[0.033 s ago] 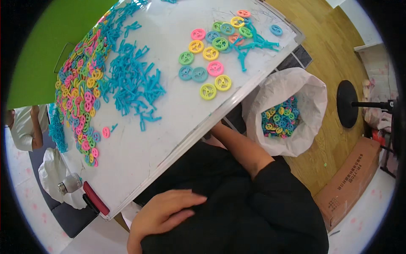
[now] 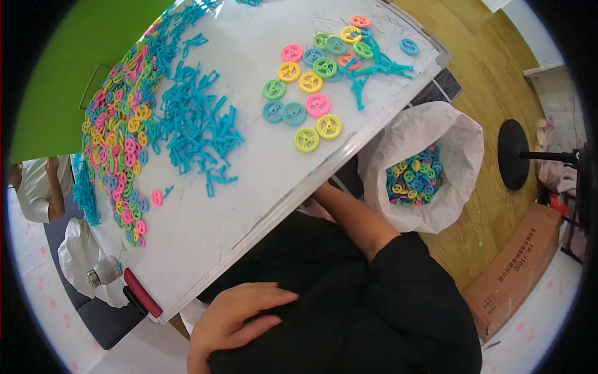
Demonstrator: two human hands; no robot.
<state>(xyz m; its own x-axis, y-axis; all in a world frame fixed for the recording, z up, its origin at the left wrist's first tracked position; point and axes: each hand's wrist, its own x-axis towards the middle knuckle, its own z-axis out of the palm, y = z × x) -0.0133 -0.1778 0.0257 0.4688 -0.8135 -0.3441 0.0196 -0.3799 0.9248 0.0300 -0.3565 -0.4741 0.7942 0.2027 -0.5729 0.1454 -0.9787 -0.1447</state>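
My left hand [image 2: 240, 315] lies open across the black clothing on my lap, fingers stretched out and holding nothing. My right forearm reaches under the table edge, which hides that hand. On the white table [image 2: 249, 168] before me, colourful plastic wheels [image 2: 309, 82] lie loosely grouped at the right. Several blue forked plastic pieces [image 2: 386, 65] are beside them. A heap of the same kind of blue pieces [image 2: 196, 124] sits mid-table. Left of it spreads a long pile of small pink, yellow, green and blue wheels [image 2: 128, 134].
A white sack [image 2: 458, 149] of colourful wheels stands open on the floor right of the table. Beyond it are a black round stand base [image 2: 512, 154] and a cardboard box [image 2: 514, 271]. A red-and-black object [image 2: 143, 293] lies at the near left corner; another person [image 2: 47, 187] is at far left.
The whole view has shifted very slightly. My left hand still rests on my lap, and the things on the table lie as before.
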